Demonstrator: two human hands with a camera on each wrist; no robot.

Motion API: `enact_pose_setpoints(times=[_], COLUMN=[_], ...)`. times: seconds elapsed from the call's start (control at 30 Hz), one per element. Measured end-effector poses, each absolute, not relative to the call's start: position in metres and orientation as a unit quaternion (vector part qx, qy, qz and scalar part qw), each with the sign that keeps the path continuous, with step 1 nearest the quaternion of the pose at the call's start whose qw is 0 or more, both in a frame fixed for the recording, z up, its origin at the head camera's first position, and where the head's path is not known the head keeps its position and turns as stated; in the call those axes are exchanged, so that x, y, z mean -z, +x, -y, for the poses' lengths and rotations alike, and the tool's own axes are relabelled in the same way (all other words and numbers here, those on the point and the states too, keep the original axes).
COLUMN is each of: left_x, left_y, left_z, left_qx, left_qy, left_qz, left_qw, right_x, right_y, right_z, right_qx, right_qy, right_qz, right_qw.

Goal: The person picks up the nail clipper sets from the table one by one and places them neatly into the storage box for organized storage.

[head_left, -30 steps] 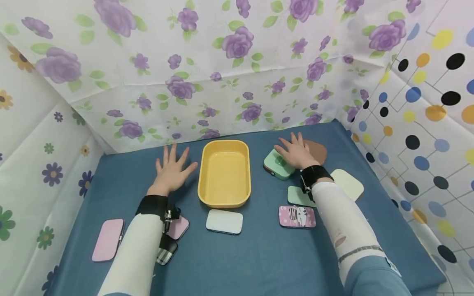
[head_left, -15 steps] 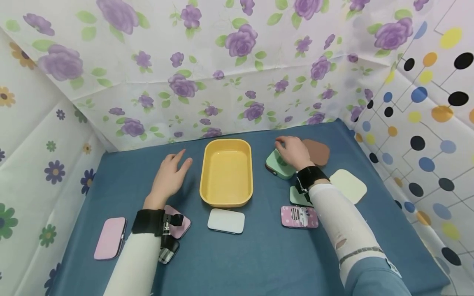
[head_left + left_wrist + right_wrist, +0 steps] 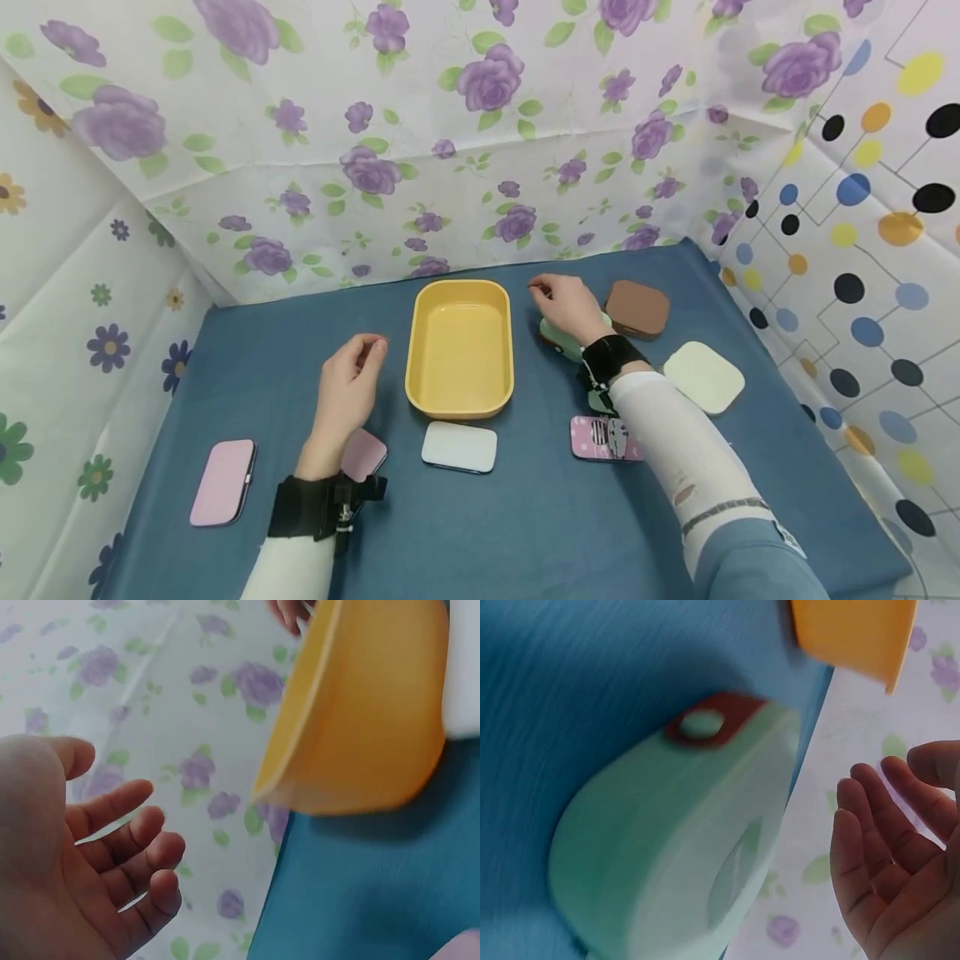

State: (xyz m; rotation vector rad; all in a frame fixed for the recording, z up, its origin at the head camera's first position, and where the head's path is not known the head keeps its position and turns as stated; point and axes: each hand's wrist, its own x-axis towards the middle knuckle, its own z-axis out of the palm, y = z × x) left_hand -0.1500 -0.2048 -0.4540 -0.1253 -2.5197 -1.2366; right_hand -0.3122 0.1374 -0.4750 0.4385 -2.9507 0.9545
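Note:
In the head view, my left hand point(image 3: 348, 383) hovers over the blue cloth left of the yellow tray point(image 3: 459, 350), its fingers loosely curled with nothing in them. The left wrist view shows the bent fingers point(image 3: 146, 847) apart from the tray. My right hand point(image 3: 570, 307) hangs above the light green box point(image 3: 555, 340) right of the tray. In the right wrist view its relaxed fingers point(image 3: 889, 832) hold nothing, and the green box point(image 3: 630, 832) shows a rounded body with a brown band and a small green button. The hand hides part of the box in the head view.
A white case point(image 3: 459, 447) lies in front of the tray. Pink cases point(image 3: 223, 483) are on the left, one partly behind the left wrist. On the right are a brown box point(image 3: 637, 308), a cream case point(image 3: 703, 377) and a pink cartoon tin point(image 3: 600, 437). Patterned sheets point(image 3: 375, 175) wall the table.
Both hands have gone from spread fingers to loosely curled ones. The left hand has drawn back toward the body; the right has shifted left, uncovering the brown box. The tray and cases stay put.

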Motion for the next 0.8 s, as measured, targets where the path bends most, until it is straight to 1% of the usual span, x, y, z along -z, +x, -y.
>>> enact_pose_setpoints(times=[0.1, 0.23, 0.33, 0.5, 0.57, 0.67, 0.8], left_x=[0.453, 0.454, 0.458, 0.468, 0.473, 0.478, 0.480], left_y=[-0.138, -0.125, -0.116, -0.106, -0.104, -0.103, -0.104], left_z=[0.200, 0.193, 0.187, 0.180, 0.178, 0.176, 0.174], left_qx=[0.459, 0.480, 0.481, 0.456, 0.447, 0.444, 0.451], left_qy=[-0.026, -0.013, -0.001, 0.023, 0.031, 0.037, 0.039], left_qz=[0.875, 0.871, 0.875, 0.889, 0.891, 0.890, 0.886], left_qw=[0.152, 0.102, 0.052, -0.048, -0.079, -0.099, -0.098], right_x=[0.473, 0.472, 0.473, 0.471, 0.472, 0.476, 0.480], right_y=[-0.313, -0.316, -0.321, -0.326, -0.327, -0.329, -0.331], right_z=[-0.126, -0.112, -0.102, -0.087, -0.083, -0.079, -0.076], right_qx=[-0.310, -0.304, -0.287, -0.265, -0.250, -0.224, -0.211], right_qy=[0.150, 0.156, 0.162, 0.174, 0.178, 0.179, 0.172], right_qz=[0.939, 0.940, 0.944, 0.948, 0.952, 0.958, 0.962], right_qw=[-0.001, -0.003, -0.006, -0.017, -0.014, -0.005, -0.001])
